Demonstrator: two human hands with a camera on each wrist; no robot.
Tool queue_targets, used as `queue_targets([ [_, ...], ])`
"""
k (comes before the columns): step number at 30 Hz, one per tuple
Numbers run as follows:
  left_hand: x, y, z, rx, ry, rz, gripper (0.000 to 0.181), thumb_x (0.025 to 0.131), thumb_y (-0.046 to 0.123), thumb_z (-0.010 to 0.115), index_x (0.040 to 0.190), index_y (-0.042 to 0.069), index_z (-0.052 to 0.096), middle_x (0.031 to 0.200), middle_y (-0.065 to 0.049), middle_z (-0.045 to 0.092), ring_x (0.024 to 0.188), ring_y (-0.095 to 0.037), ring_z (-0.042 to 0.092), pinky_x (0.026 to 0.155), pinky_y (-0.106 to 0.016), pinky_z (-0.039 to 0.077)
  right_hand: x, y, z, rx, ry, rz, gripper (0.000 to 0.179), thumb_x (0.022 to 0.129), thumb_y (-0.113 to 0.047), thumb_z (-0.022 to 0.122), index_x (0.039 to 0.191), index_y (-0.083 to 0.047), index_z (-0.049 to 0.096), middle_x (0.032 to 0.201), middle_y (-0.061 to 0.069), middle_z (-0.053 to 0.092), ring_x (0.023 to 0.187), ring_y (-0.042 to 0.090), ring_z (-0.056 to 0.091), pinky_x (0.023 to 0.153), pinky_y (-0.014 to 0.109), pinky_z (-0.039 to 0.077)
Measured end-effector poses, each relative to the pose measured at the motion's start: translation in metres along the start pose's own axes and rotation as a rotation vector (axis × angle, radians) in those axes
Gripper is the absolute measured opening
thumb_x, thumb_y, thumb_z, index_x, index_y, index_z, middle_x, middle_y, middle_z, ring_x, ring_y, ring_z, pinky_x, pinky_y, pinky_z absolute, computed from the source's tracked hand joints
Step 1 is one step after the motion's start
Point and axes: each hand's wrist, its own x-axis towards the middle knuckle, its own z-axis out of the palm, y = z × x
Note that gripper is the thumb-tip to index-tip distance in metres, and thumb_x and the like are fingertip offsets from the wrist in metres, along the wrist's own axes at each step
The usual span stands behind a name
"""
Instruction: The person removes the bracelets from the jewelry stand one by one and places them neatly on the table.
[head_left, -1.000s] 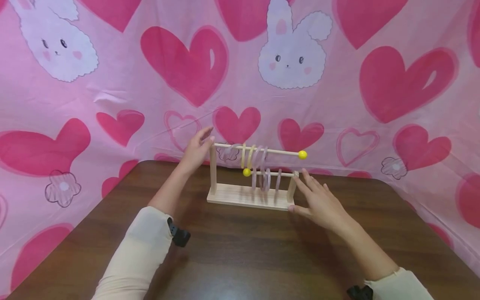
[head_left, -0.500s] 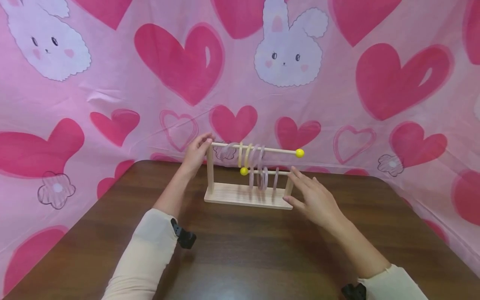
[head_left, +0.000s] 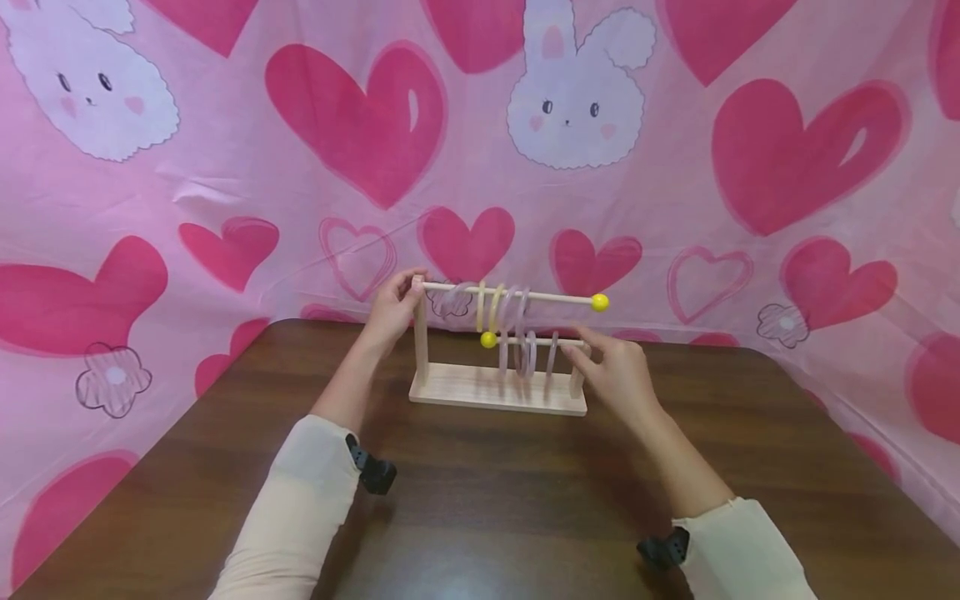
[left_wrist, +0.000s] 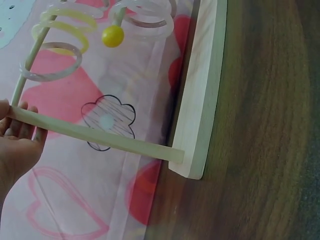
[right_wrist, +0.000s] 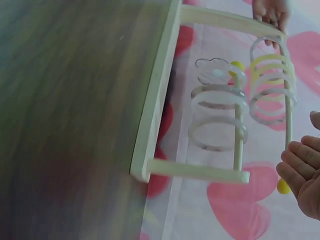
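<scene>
A pale wooden bangle stand (head_left: 457,385) stands upright on the table, with a tall post (left_wrist: 95,134) at left and a short one at right. Its upper rod (head_left: 562,297) carries yellow bangles (head_left: 481,312) and translucent ones; its lower rod carries several translucent bangles (head_left: 532,357). Each rod ends in a yellow ball (head_left: 600,302). My left hand (head_left: 388,315) pinches the top of the tall post, thumb in front and fingers behind. My right hand (head_left: 622,375) is beside the short post, its fingers extended near the rods in the right wrist view (right_wrist: 307,170).
The dark wooden table (head_left: 480,500) spreads out in front of the stand. Behind it hangs a pink cloth (head_left: 480,125) with hearts and rabbits. Small black cameras (head_left: 377,475) sit on both wrists.
My left hand has come down onto the tall post's top and taken hold. My right hand has moved left and up from the base corner toward the lower rod's end, its fingers drawing closer together.
</scene>
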Motion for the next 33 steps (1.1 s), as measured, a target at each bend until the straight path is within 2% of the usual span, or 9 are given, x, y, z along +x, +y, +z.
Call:
queue_targets([
  [3, 0.0, 0.0, 0.0, 0.008, -0.001, -0.007, 0.033, 0.097, 0.003, 0.043, 0.128, -0.007, 0.045, 0.127, -0.023, 0.05, 0.113, -0.027, 0.047, 0.094, -0.036, 0.038, 0.008, -0.003, 0.005, 0.074, 0.013, 0.046, 0.034, 0.082, -0.021, 0.071, 0.111, -0.002, 0.067, 0.069, 0.015, 0.064, 0.058, 0.024, 0.052, 0.058, 0.039, 0.044],
  [6, 0.002, 0.001, 0.0, 0.031, 0.007, -0.013, 0.033, 0.097, 0.005, 0.044, 0.128, -0.005, 0.046, 0.127, -0.021, 0.05, 0.111, -0.025, 0.047, 0.091, -0.034, 0.039, 0.014, -0.005, 0.011, 0.155, 0.017, 0.103, 0.033, 0.084, -0.022, 0.069, 0.109, -0.001, 0.067, 0.095, 0.015, 0.068, 0.083, 0.028, 0.064, 0.072, 0.04, 0.049],
  [8, 0.002, 0.001, 0.0, 0.05, 0.014, -0.022, 0.033, 0.097, 0.006, 0.044, 0.128, -0.003, 0.047, 0.126, -0.02, 0.052, 0.108, -0.024, 0.048, 0.085, -0.032, 0.042, 0.018, -0.007, 0.016, 0.206, 0.011, 0.147, 0.033, 0.085, -0.023, 0.068, 0.109, 0.0, 0.067, 0.101, 0.014, 0.066, 0.094, 0.027, 0.062, 0.076, 0.041, 0.049],
  [13, 0.002, 0.002, 0.001, 0.052, 0.023, -0.04, 0.032, 0.097, 0.006, 0.044, 0.128, -0.001, 0.048, 0.125, -0.018, 0.053, 0.102, -0.023, 0.049, 0.075, -0.027, 0.043, 0.025, -0.013, 0.028, 0.284, -0.004, 0.226, 0.033, 0.085, -0.024, 0.068, 0.109, -0.001, 0.067, 0.102, 0.013, 0.066, 0.087, 0.021, 0.062, 0.073, 0.037, 0.05],
  [19, 0.0, 0.001, 0.0, 0.006, 0.023, -0.039, 0.033, 0.097, 0.003, 0.043, 0.129, -0.004, 0.047, 0.128, -0.019, 0.051, 0.111, -0.024, 0.047, 0.089, -0.032, 0.041, 0.033, -0.022, 0.04, 0.344, -0.02, 0.257, 0.034, 0.084, -0.023, 0.07, 0.108, 0.0, 0.067, 0.101, 0.014, 0.066, 0.083, 0.021, 0.063, 0.071, 0.036, 0.05],
  [22, 0.0, 0.0, 0.001, -0.007, 0.026, -0.039, 0.033, 0.097, 0.003, 0.043, 0.129, -0.004, 0.047, 0.128, -0.019, 0.051, 0.115, -0.025, 0.046, 0.096, -0.036, 0.038, 0.036, -0.026, 0.045, 0.333, -0.028, 0.272, 0.036, 0.082, -0.026, 0.071, 0.107, -0.001, 0.068, 0.1, 0.012, 0.067, 0.082, 0.021, 0.063, 0.069, 0.036, 0.05],
  [26, 0.0, 0.0, 0.001, -0.006, 0.029, -0.035, 0.033, 0.097, 0.004, 0.044, 0.129, -0.004, 0.047, 0.128, -0.019, 0.051, 0.116, -0.026, 0.046, 0.097, -0.037, 0.037, 0.038, -0.03, 0.05, 0.278, -0.021, 0.298, 0.037, 0.079, -0.032, 0.073, 0.105, -0.006, 0.07, 0.096, 0.01, 0.068, 0.088, 0.024, 0.064, 0.072, 0.038, 0.049],
  [29, 0.001, 0.0, 0.001, -0.013, 0.031, -0.03, 0.033, 0.097, 0.005, 0.044, 0.128, -0.004, 0.047, 0.127, -0.018, 0.051, 0.116, -0.026, 0.047, 0.097, -0.037, 0.037, 0.04, -0.031, 0.053, 0.246, -0.016, 0.31, 0.037, 0.078, -0.034, 0.074, 0.104, -0.009, 0.071, 0.095, 0.008, 0.068, 0.085, 0.023, 0.064, 0.069, 0.039, 0.048],
  [33, 0.001, -0.001, 0.002, -0.028, 0.032, -0.026, 0.033, 0.097, 0.003, 0.043, 0.128, -0.005, 0.047, 0.127, -0.019, 0.051, 0.114, -0.025, 0.047, 0.097, -0.036, 0.037, 0.042, -0.031, 0.055, 0.244, -0.029, 0.323, 0.035, 0.078, -0.033, 0.074, 0.104, -0.009, 0.071, 0.095, 0.009, 0.068, 0.066, 0.017, 0.058, 0.055, 0.033, 0.044],
])
